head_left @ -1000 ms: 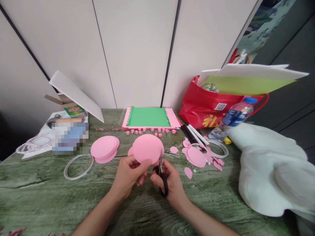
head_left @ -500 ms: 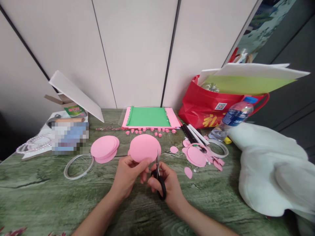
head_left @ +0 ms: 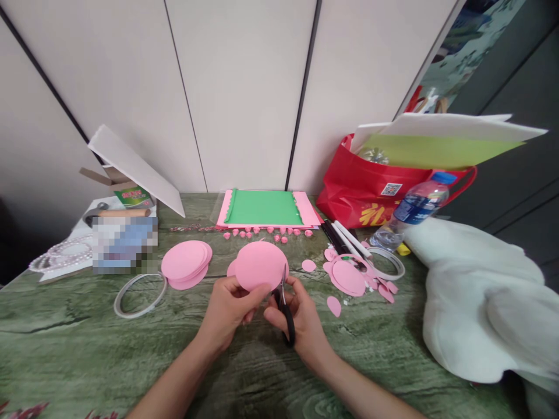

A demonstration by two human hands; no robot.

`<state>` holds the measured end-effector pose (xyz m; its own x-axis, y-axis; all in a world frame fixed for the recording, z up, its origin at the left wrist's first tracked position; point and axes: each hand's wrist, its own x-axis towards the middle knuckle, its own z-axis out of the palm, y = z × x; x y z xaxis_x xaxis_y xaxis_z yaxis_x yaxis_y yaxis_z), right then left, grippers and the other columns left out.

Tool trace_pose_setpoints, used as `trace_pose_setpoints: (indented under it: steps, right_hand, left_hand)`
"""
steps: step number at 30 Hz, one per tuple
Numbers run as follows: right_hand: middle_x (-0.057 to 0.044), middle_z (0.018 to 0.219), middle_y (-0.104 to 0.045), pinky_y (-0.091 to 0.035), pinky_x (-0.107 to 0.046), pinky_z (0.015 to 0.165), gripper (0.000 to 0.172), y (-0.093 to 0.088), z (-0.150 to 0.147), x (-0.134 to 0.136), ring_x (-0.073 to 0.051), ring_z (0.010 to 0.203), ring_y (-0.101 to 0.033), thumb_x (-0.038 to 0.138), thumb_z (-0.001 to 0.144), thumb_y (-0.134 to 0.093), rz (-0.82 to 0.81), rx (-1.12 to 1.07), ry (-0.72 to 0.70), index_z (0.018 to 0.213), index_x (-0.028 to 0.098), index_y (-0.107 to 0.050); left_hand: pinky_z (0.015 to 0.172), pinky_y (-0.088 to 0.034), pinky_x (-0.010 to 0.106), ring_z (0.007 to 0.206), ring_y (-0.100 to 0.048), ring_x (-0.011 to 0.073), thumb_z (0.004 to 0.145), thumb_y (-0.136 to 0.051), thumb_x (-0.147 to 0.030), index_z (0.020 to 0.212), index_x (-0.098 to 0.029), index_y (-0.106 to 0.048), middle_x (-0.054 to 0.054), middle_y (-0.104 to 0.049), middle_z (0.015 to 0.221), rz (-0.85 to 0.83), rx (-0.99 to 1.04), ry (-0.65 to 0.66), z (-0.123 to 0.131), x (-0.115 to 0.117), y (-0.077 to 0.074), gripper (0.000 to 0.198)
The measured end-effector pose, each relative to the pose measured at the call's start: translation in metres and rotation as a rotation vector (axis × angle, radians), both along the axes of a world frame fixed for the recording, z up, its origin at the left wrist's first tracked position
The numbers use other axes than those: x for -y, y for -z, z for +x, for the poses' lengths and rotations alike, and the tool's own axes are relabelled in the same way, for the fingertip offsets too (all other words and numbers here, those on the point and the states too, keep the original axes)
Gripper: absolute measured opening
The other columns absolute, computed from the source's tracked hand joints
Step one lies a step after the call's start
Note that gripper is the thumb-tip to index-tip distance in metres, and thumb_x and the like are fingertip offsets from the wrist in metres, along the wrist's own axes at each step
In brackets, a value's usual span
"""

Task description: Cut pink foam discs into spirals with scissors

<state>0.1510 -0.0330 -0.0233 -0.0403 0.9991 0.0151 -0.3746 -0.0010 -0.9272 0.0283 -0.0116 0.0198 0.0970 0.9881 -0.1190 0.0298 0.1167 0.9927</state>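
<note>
My left hand (head_left: 231, 308) pinches the lower edge of a round pink paper disc (head_left: 261, 265), thumb on its face. In my right hand (head_left: 301, 317) is a pair of black-handled scissors (head_left: 286, 314), pointing up, with the blades at the disc's right edge. Part of another pink paper piece shows behind the disc on the left. A stack of pink paper discs (head_left: 186, 261) lies left of my hands. Pink offcuts (head_left: 348, 276) are on the right, with a small petal-shaped piece (head_left: 334, 306) near my right hand.
Rolled pink paper buds (head_left: 283, 240) line up before green and pink sheets (head_left: 264, 208). Tape rolls lie left (head_left: 140, 295) and right (head_left: 388, 263). Pens (head_left: 349, 240), a water bottle (head_left: 419, 203), a red bag (head_left: 349, 192) and a pale plush thing (head_left: 476, 308) are at the right.
The disc has shifted slightly right and down in my left hand. The scissors have tilted a little and stay at its right edge, their blades looking closer together.
</note>
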Motion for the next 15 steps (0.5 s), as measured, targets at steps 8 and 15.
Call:
trace_pose_setpoints:
  steps: [8, 15]
  right_hand:
    - [0.011, 0.051, -0.049, -0.028, -0.017, 0.042, 0.055, 0.0009, 0.0003, -0.001, -0.006, 0.042, -0.037, 0.036, 0.055, -0.078, -0.024, 0.026, 0.006, 0.094, 0.021, -0.041]
    - [0.01, 0.045, -0.052, -0.029, -0.016, 0.035, 0.051, -0.0001, 0.0003, -0.0003, -0.008, 0.036, -0.041, 0.036, 0.056, -0.072, -0.07, 0.119, 0.016, 0.094, 0.021, -0.041]
  left_hand:
    - [0.034, -0.02, 0.016, 0.033, -0.031, 0.0026, 0.064, -0.07, -0.034, 0.055, -0.012, -0.056, -0.007, -0.042, 0.038, 0.02, 0.025, -0.001, -0.0019, -0.0019, 0.0016, 0.028]
    - [0.035, -0.022, 0.015, 0.034, -0.032, 0.0022, 0.068, -0.068, -0.031, 0.06, -0.012, -0.058, -0.008, -0.043, 0.039, 0.054, 0.086, 0.021, -0.0033, -0.0037, 0.0026, 0.023]
